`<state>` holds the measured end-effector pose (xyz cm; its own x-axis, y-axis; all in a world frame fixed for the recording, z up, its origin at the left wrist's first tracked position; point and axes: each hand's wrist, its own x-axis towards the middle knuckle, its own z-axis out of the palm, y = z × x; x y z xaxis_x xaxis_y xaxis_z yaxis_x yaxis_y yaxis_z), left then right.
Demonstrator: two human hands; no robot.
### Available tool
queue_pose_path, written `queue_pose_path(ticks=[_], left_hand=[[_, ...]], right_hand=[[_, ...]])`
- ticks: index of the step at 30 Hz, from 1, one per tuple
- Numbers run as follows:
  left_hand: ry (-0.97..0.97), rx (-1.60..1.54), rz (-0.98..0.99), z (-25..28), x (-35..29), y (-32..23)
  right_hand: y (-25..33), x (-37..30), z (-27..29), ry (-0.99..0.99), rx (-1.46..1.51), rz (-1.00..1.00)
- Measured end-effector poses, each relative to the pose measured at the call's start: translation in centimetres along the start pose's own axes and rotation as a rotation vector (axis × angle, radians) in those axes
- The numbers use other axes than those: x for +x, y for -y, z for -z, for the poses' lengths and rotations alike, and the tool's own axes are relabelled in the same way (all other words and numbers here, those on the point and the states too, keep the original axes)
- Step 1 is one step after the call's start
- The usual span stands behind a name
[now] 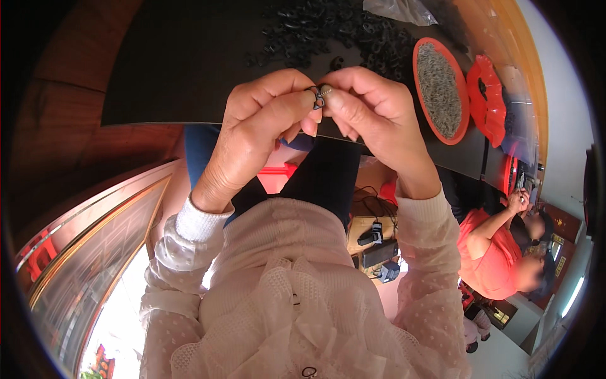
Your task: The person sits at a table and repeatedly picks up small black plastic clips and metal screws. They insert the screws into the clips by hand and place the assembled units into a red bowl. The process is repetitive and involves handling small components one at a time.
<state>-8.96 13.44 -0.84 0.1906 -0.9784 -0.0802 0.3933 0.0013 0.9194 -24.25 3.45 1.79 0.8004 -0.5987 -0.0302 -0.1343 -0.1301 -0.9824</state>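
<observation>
Above the near edge of a dark table, both of my hands meet at their fingertips. My left hand (257, 123) pinches a small black plastic part (317, 100) with rounded openings, between thumb and fingers. From the other side, my right hand (377, 117) grips a tiny silvery metal piece (326, 93) at that part; it looks ribbed like a spring or a screw, and I cannot tell which. Fingertips hide much of both pieces. Beyond my hands, many loose black plastic parts (297, 35) lie in a heap on the table.
To the right stands an orange-red bowl (466, 120) full of small grey metal pieces, beside a red wavy-edged dish (487, 95). A clear plastic bag (404, 9) lies at the far edge. Another person in red (486, 252) sits to the right. Below, a box (362, 234) bears black devices and cables.
</observation>
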Motion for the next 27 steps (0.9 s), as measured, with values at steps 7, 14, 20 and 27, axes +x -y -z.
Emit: queue_pose_path(ticks=[7, 14, 20, 27], left_hand=[[0.063, 0.127, 0.036, 0.6, 0.3, -0.2], [0.092, 0.136, 0.012, 0.2, 0.2, -0.7], [0.147, 0.143, 0.002, 0.3, 0.2, -1.0], [0.159, 0.159, -0.013, 0.3, 0.2, -0.9]], right_hand=[[1.6, 0.6, 2.0, 0.137, -0.045, -0.095], [2.0, 0.5, 2.2, 0.106, -0.124, -0.117], [2.4, 0.7, 2.5, 0.138, -0.206, -0.119], [2.3, 0.9, 2.4, 0.16, -0.253, -0.039]])
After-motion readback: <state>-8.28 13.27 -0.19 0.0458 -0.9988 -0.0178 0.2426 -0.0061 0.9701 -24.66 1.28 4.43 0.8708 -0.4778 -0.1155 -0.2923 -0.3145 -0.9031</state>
